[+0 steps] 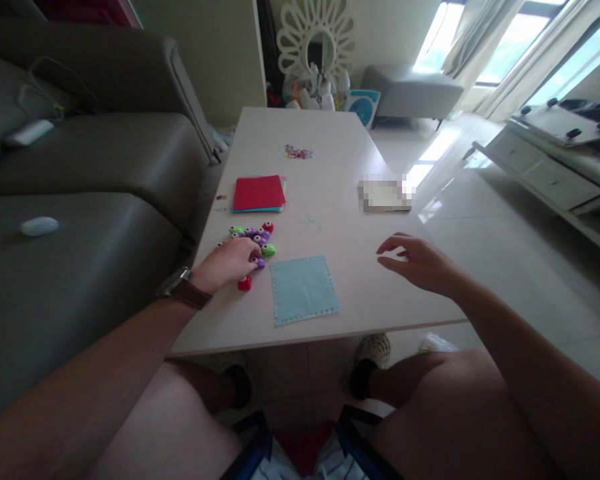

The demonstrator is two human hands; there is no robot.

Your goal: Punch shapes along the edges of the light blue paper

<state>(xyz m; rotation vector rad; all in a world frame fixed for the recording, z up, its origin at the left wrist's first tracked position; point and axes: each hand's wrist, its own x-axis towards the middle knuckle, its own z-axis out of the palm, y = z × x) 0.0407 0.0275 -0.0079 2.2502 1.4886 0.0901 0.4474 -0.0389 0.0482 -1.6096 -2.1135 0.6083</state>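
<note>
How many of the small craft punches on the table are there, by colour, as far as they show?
Small punches beside the left hand, counting only those visible:
Green: 2
Purple: 4
Red: 2
Total: 8, though the hand may hide others.

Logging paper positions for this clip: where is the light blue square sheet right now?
In the head view the light blue sheet lies flat near the table's front edge, between the hands: right of the left hand and small punches, left of the right hand.
</note>
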